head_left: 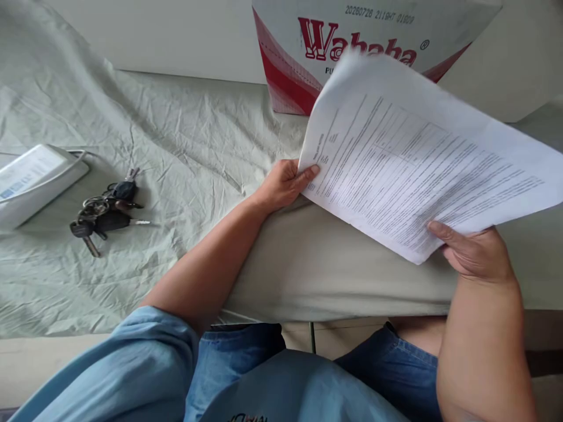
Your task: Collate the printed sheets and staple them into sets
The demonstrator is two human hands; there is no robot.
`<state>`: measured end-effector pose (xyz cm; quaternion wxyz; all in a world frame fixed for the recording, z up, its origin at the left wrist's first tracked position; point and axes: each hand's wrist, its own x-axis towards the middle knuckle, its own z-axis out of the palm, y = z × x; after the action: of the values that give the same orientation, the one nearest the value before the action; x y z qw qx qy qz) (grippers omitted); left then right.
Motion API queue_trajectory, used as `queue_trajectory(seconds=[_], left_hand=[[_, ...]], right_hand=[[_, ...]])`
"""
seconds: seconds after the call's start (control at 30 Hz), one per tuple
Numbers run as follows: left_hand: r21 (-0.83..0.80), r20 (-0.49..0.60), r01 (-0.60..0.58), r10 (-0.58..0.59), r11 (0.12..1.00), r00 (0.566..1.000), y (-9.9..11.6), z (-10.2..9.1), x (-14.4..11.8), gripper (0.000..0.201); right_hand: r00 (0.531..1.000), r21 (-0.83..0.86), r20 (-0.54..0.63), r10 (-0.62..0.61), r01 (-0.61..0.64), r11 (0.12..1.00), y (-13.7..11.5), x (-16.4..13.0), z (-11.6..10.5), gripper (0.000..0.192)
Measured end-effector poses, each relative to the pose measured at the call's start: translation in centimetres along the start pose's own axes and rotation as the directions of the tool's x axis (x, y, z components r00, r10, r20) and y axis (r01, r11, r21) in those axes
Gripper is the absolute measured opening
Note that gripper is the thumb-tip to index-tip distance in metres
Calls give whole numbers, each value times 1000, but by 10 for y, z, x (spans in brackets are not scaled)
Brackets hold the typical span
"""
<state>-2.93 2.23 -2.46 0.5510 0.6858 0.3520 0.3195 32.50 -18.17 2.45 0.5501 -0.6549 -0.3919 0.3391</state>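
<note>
A printed sheet of paper (396, 164), perhaps with more sheets under it, is held up at a slant above the cloth-covered table. My left hand (285, 184) grips its left corner, thumb on top and fingers mostly hidden beneath. At the lower right edge, my right hand (475, 249) pinches the paper with the thumb over the print; its fingers are out of sight behind it. Small lines of text and a boxed table show on the page, too fine to read. The paper's upper edge overlaps the front of a Wahaba-lettered carton.
The white and red carton (285, 70) stands at the back against a pale surface. A bunch of keys (108, 211) lies on the wrinkled pale green cloth (189, 140) to the left. Beyond them sits a white box-shaped object (39, 181) with a cord. The table edge runs above my lap.
</note>
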Motion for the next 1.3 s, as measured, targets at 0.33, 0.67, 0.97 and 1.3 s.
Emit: queue_trajectory(seconds=[0.33,0.67,0.97,1.3], left_hand=[[-82,244,111,-89,990,966,21,-7,-6,83],[131,599,100,-159,986,785,43,0,-7,42],[10,380,287,-269,958,885,41,3,-7,20],[123,129,432,-446,893,886,49,28,-1,20]], right_hand=[[972,-98,-158,173,-190,977,5,14,-45,77],[937,-127,304,172,-139,982,-2,1,14,63],[932,-197,138,336,-306,931,9,11,25,69],[986,-324,50,157,-133,937,22,24,34,65]])
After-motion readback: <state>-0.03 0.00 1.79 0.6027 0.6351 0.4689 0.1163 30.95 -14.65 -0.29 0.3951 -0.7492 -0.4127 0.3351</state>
